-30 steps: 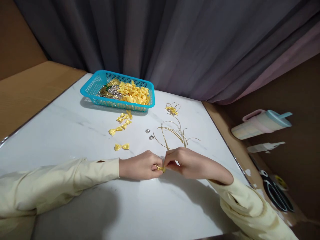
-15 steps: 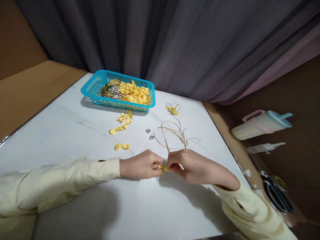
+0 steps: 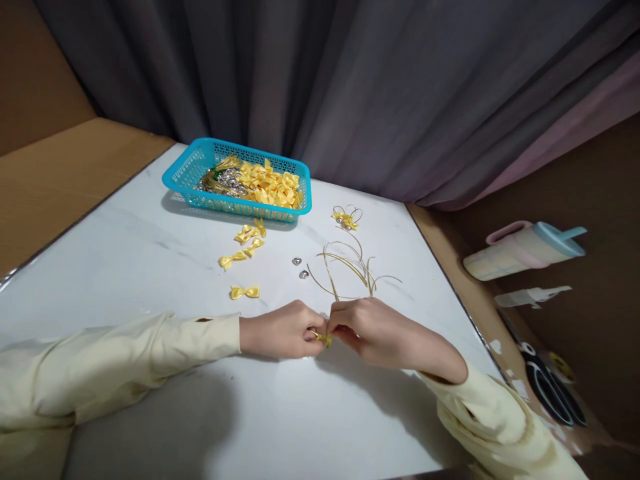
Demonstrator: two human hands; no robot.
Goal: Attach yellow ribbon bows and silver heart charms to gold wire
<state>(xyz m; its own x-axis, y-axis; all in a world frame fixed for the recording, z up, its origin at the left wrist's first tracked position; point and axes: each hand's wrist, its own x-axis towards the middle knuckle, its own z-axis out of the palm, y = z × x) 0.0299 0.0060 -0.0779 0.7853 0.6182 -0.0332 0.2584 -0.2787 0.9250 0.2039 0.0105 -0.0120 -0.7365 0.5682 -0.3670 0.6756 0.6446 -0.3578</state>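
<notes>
My left hand [image 3: 283, 330] is closed, pinching a small yellow ribbon bow [image 3: 326, 339] with a bit of gold cord at its fingertips. Against it, my right hand [image 3: 383, 332] is pinched at the bow's right side; its fingertips partly hide what they grip, seemingly gold cord. Loose gold cords [image 3: 357, 267] lie on the table just beyond my right hand. Two silver beads [image 3: 303, 274] rest left of those cords. A single yellow bow [image 3: 245, 293] lies beyond my left wrist, with several more bows [image 3: 233, 259] farther back.
A blue basket [image 3: 235, 208] at the back holds yellow bows, silver beads and a gold cord bundle. A bow with looped cord [image 3: 345, 219] lies at the back right. Along the right side are a tumbler [image 3: 515, 250], a small squeeze bottle [image 3: 530, 295] and black-handled scissors [image 3: 553, 387].
My right hand has shifted slightly left, its fingertips closer to my left hand at the bow. My left hand has stayed almost in place.
</notes>
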